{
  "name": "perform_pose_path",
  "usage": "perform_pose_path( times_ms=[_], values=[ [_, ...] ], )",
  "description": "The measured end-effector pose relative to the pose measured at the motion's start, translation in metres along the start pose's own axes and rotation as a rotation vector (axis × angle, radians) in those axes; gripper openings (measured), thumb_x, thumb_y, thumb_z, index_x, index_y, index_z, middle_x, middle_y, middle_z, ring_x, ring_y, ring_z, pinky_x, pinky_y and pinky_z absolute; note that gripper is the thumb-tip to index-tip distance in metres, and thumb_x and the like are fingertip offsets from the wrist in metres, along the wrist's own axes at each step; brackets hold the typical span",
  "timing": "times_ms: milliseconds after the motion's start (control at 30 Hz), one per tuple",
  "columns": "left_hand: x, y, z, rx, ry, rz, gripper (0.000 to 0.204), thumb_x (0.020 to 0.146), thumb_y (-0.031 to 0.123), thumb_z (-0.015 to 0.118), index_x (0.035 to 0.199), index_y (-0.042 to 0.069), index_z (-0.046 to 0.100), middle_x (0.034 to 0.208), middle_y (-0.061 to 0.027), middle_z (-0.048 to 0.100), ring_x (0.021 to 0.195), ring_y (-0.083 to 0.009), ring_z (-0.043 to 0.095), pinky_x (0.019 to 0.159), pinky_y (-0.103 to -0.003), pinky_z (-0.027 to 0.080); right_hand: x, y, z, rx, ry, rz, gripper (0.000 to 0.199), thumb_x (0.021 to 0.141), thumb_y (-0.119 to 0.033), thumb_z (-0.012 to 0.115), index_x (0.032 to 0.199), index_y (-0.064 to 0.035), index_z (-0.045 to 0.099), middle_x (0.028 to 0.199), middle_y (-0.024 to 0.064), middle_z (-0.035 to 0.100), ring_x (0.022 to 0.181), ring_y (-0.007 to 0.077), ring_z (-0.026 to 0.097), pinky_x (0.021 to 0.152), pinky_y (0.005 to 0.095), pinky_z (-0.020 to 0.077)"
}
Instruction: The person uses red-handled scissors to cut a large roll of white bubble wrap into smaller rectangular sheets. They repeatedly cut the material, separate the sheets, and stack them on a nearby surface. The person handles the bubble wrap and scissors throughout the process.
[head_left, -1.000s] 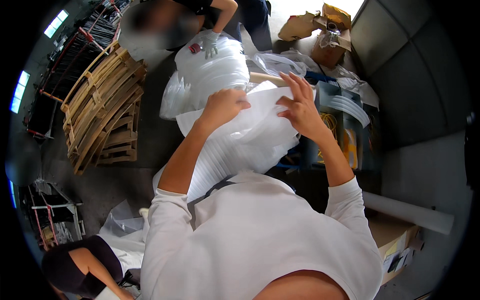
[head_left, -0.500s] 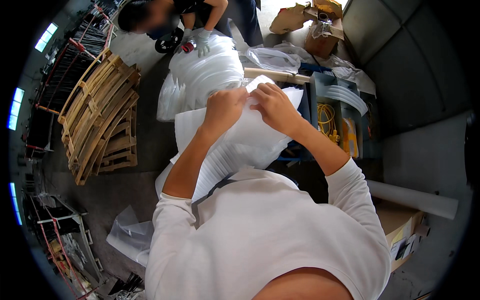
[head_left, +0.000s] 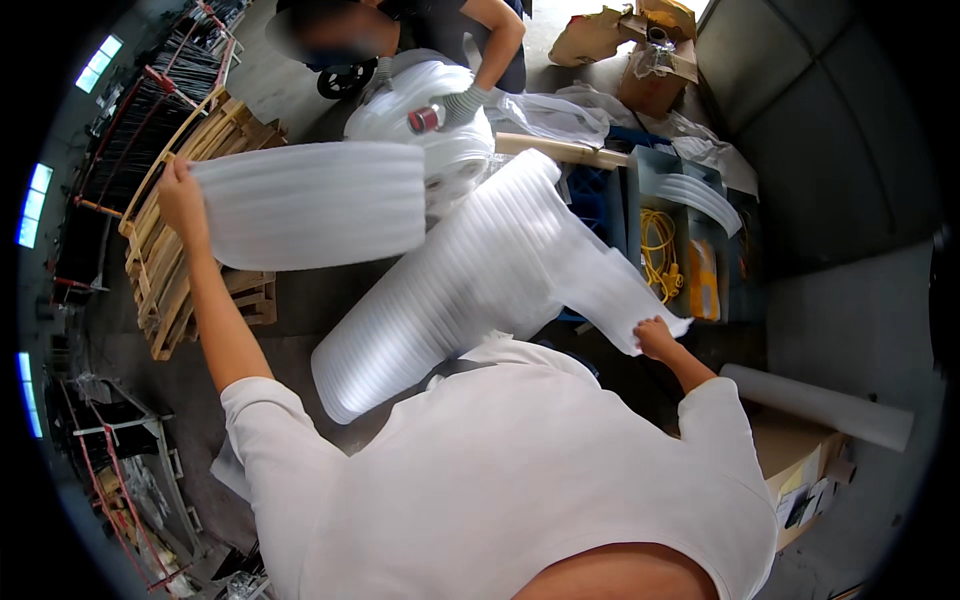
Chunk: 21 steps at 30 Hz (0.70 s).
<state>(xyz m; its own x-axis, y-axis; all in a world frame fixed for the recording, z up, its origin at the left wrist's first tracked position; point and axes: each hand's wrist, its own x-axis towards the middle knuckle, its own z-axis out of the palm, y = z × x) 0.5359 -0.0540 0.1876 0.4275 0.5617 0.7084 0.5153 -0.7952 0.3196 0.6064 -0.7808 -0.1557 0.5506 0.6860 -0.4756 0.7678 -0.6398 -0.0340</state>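
My left hand (head_left: 182, 205) is stretched out to the far left, its fingers closed on the edge of a torn-off white foam sheet (head_left: 310, 205). This sheet hangs apart from a large ribbed white foam bundle (head_left: 420, 300) that lies slanted in front of me. On the right, my right hand (head_left: 657, 338) is closed on the end of a foam strip (head_left: 610, 285), which runs back to the bundle. Beyond it, a co-worker's gloved hand (head_left: 465, 104) holds a red-and-white tape roll (head_left: 425, 120) over another white bundle (head_left: 420, 85).
Wooden pallets (head_left: 205, 215) are piled at the left. To the right stands a grey compartment box (head_left: 638, 200) with a yellow cable (head_left: 658, 250). A white roll (head_left: 820, 405) lies by a cardboard box (head_left: 800, 455). An opened carton (head_left: 655, 80) stands at the back.
My hands were together over the foam and are now far apart, one sheet pulled away left and a strip drawn right. The co-worker's hand with the tape has moved right.
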Motion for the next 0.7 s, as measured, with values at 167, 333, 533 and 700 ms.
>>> perform_pose_path(
  times_ms=[167,333,533,700],
  values=[
    [-0.048,0.04,0.017,-0.191,-0.269,0.092,0.025,0.085,0.022,0.043,0.078,0.004,0.058,0.071,-0.0116,0.059,0.063,-0.0239,0.055,0.057,-0.034,0.041,0.004,0.012,-0.072,0.047,0.204,0.126,0.014,0.064,-0.013,0.065,0.074,-0.0066,0.058,0.08,0.0076,0.055,0.086,0.0247,0.051,0.077,0.0383,0.0348],
    [-0.178,0.153,0.079,-0.464,-0.705,0.236,0.019,0.08,0.02,0.046,0.079,0.006,0.059,0.073,-0.018,0.058,0.073,-0.0358,0.056,0.064,-0.042,0.043,0.054,-0.059,-0.231,0.182,0.56,-0.137,0.016,0.068,-0.005,0.064,0.082,-0.0024,0.059,0.119,0.0145,0.043,0.112,0.0285,0.038,0.091,0.0402,0.031],
    [-0.259,0.27,0.053,-0.711,-0.816,0.299,0.014,0.078,0.014,0.051,0.071,0.002,0.055,0.068,-0.0158,0.057,0.066,-0.0335,0.056,0.057,-0.038,0.043,0.088,-0.117,-0.282,0.895,0.461,-0.482,0.024,0.064,-0.003,0.065,0.087,-0.0015,0.057,0.107,0.0166,0.05,0.093,0.0321,0.047,0.081,0.0335,0.0376],
    [-0.262,0.23,0.038,-0.698,-0.864,0.14,0.014,0.073,0.018,0.058,0.074,0.004,0.057,0.067,-0.0094,0.059,0.062,-0.0227,0.06,0.061,-0.034,0.044,0.079,-0.109,-0.268,1.064,0.487,-0.313,0.016,0.069,-0.002,0.064,0.084,-0.002,0.057,0.078,0.01,0.057,0.068,0.0234,0.051,0.066,0.0273,0.0419]
  ],
)
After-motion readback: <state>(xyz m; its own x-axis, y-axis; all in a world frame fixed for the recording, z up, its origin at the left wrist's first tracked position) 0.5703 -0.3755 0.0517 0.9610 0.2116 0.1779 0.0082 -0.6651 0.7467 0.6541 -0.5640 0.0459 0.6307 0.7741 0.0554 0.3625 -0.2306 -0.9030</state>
